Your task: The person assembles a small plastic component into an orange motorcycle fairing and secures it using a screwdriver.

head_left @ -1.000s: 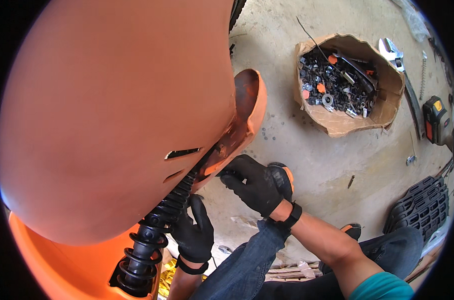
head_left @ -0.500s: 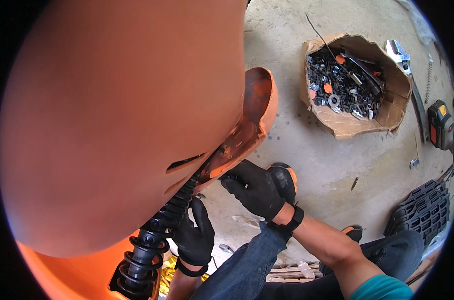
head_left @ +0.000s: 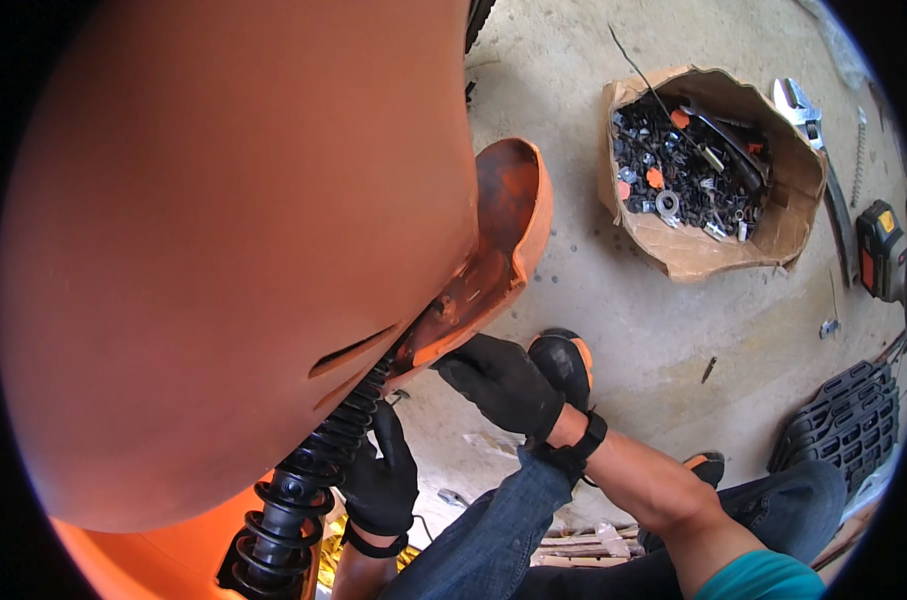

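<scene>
A large smooth orange plastic body panel [head_left: 243,250] fills the left of the view. A hollow orange shell [head_left: 513,215], dusty inside, sticks out from its right edge. Below them runs a black shock absorber [head_left: 293,500] with a coil spring. My left hand [head_left: 383,485], in a black glove, is beside the spring with its visible fingers stretched upward and apart; the spring covers the rest. My right hand [head_left: 503,385], gloved too, is closed at the shell's lower edge. Its fingertips are hidden there, so what they grip does not show.
On the concrete floor stands a torn cardboard box [head_left: 708,250] of small fasteners. An adjustable wrench [head_left: 798,110], a spring [head_left: 859,160], a tool battery [head_left: 881,250] and a black plastic grid [head_left: 843,425] lie right. My shoe [head_left: 561,370] is beside my right hand.
The orange panel and shell have shifted slightly left in view. Both hands have moved slightly left with them, keeping much the same poses.
</scene>
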A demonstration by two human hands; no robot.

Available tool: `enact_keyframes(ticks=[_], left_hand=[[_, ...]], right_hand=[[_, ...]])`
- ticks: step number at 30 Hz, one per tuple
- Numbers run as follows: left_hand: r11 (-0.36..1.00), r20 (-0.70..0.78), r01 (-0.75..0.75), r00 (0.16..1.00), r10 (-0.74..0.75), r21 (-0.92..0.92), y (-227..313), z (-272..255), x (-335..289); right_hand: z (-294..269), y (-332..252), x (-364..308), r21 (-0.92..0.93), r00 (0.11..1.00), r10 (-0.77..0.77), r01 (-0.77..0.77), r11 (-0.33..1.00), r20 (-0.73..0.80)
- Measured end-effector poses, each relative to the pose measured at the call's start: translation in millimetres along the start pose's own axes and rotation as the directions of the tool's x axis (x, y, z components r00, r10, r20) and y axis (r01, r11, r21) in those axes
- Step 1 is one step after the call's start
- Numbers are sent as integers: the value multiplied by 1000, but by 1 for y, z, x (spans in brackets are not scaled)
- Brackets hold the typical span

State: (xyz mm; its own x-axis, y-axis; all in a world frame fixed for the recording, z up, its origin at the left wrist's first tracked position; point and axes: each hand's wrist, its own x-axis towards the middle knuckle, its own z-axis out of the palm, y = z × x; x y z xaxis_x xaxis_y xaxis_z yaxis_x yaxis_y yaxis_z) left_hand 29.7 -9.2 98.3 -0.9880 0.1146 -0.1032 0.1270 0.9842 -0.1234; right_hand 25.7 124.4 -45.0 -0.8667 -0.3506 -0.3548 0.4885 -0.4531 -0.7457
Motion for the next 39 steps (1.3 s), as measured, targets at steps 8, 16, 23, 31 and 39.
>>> enact_keyframes(ticks=[8, 16, 23, 31, 39], left_hand=[[998, 10, 12, 1000, -12, -68, 0, 1, 0], [998, -14, 11, 1000, -12, -54, -2, 5, -1], [997, -2, 7, 1000, -7, -74, -2, 3, -1], [997, -6, 1, 1000, -1, -74, -3, 3, -2], [996, -23, -6, 1000, 4, -94, -6, 4, -1]], right_hand=[[-1, 10, 1, 437, 876, 390, -481, 760, 285], [23, 6, 2, 317, 976, 214, -214, 924, 34], [22, -6, -1, 0, 991, 55, -55, 998, -125], [8, 18, 10, 601, 791, 369, -611, 516, 487], [17, 9, 7, 304, 968, 220, -247, 920, 123]])
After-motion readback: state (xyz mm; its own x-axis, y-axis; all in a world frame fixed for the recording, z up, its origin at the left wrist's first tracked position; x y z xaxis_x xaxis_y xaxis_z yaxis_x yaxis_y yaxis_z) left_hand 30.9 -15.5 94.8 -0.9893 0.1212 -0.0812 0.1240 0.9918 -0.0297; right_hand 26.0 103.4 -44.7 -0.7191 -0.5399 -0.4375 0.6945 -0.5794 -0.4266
